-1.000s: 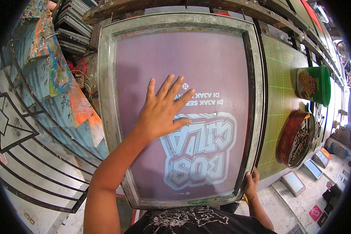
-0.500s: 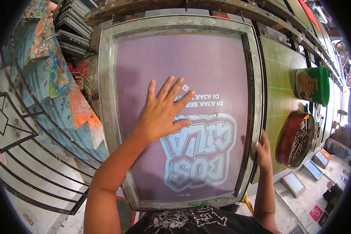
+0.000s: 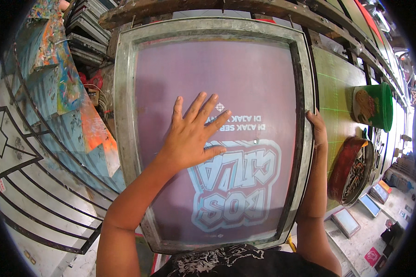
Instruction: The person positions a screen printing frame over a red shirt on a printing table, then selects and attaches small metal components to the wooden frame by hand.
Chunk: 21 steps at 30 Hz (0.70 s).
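Note:
A large screen-printing frame [image 3: 125,111] with grey, worn bars lies in front of me. Its purplish mesh [image 3: 185,69] carries a pale blue lettering stencil [image 3: 238,184], upside down and mirrored to me, plus a small round register mark. My left hand [image 3: 192,134] rests palm down on the mesh, fingers spread, left of the small lettering and partly over the stencil's left edge. At the frame's right bar my right hand [image 3: 318,129] holds the outer edge, thumb toward the top. Its other fingers are partly hidden.
To the right, a green plastic tub [image 3: 379,106] and a round red tin [image 3: 349,171] of small items stand on a green board [image 3: 330,83]. Black metal railing [image 3: 46,194] curves along the left. Wooden rails [image 3: 171,11] cross the far side, beside stacked frames [image 3: 85,27].
My right hand has moved farther away along the frame's right edge, from near the tin's level up toward the tub's level. The left hand remains on the mesh.

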Each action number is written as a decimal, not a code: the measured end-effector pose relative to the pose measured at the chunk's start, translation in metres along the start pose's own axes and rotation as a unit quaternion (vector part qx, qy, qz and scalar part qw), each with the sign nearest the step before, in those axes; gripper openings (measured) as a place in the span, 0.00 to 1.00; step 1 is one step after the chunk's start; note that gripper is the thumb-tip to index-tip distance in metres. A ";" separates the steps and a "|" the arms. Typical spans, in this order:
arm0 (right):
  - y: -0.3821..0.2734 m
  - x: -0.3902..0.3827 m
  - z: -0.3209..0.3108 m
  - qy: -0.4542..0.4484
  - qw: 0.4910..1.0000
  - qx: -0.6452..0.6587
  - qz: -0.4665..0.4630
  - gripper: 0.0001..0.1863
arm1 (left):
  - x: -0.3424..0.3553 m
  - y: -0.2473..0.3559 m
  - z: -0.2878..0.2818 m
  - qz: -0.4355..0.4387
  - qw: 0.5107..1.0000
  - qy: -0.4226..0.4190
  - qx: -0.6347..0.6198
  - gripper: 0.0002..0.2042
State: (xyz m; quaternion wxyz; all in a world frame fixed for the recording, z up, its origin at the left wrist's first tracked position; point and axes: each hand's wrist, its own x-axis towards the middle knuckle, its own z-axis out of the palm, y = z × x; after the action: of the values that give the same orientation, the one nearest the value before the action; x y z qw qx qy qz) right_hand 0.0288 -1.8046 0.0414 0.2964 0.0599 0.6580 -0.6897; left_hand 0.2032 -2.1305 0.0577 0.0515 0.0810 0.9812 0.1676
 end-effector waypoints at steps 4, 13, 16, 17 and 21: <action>-0.001 0.001 0.004 0.018 1.000 -0.005 -0.010 0.28 | 0.000 0.000 0.000 -0.002 1.000 -0.001 0.001 0.38; 0.002 0.002 0.006 0.066 0.997 -0.038 -0.014 0.24 | 0.000 0.000 0.000 -0.001 1.000 -0.003 0.014 0.38; -0.001 0.000 0.007 0.044 0.998 -0.035 -0.006 0.24 | 0.001 0.000 0.001 0.000 1.000 -0.002 0.014 0.38; -0.002 0.000 0.004 0.033 0.999 -0.031 -0.001 0.26 | 0.000 0.000 0.002 0.000 1.000 0.000 0.013 0.38; -0.003 0.000 0.003 0.024 0.999 -0.040 -0.003 0.27 | 0.001 0.000 0.002 0.001 1.000 0.005 0.012 0.38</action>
State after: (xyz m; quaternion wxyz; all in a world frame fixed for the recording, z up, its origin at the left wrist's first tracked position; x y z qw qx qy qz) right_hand 0.0284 -1.8074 0.0444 0.2806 0.0622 0.6918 -0.6624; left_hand 0.2029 -2.1299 0.0562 0.0459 0.0821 0.9832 0.1566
